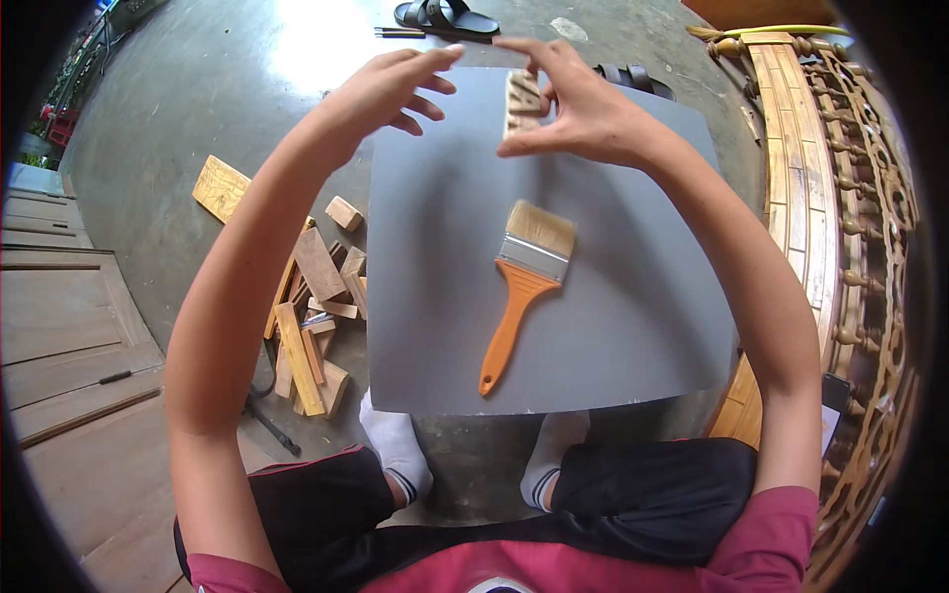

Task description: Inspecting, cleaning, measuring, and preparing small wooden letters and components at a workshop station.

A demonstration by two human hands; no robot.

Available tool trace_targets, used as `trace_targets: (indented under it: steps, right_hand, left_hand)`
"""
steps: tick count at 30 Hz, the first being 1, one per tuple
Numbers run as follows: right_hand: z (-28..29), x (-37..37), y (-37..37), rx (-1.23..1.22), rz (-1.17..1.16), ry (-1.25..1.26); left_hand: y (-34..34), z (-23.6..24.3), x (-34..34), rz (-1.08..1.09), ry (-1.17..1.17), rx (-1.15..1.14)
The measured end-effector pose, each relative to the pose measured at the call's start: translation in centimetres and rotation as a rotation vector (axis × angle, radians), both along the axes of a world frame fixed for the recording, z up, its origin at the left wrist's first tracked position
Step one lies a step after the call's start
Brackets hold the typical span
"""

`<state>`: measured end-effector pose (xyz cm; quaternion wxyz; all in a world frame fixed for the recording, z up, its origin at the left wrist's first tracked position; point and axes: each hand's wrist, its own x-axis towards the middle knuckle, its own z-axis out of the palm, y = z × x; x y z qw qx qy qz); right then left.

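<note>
My right hand [583, 104] is raised above the far part of a grey board [425, 346]. Between its thumb and fingers it grips a small pale block [521, 104] with dark carved-looking grooves on its face; what the block is made of I cannot tell. To the left of it, my left hand [400, 91] hovers with fingers apart and nothing in them. On the board lies a wide flat paintbrush [524, 287], its tan bristles pointing away from me and its orange handle toward me. Neither hand touches the brush.
A pile of wood offcuts [314, 272] lies on the floor left of the board. Black sandals [447, 18] rest beyond it. A wooden bench with a turned-spindle back [791, 148] runs along the right, and wooden panels [74, 346] lie at the left. My socked feet [395, 445] are by the near edge.
</note>
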<state>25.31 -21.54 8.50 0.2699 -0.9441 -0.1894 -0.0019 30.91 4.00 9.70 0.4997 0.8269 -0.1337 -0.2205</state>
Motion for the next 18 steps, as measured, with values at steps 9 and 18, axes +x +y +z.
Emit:
trace_targets:
  steps: [9, 18]
  right_hand:
    - [4.2, -1.3, -4.9, -0.151, -0.053, 0.011]
    - [2.6, -8.4, -12.6, -0.47, -0.413, 0.347]
  left_hand:
    - [1.3, -3.3, 3.0, 0.062, -0.05, -0.336]
    - [5.1, -17.7, 14.8, 0.715, 0.183, -0.635]
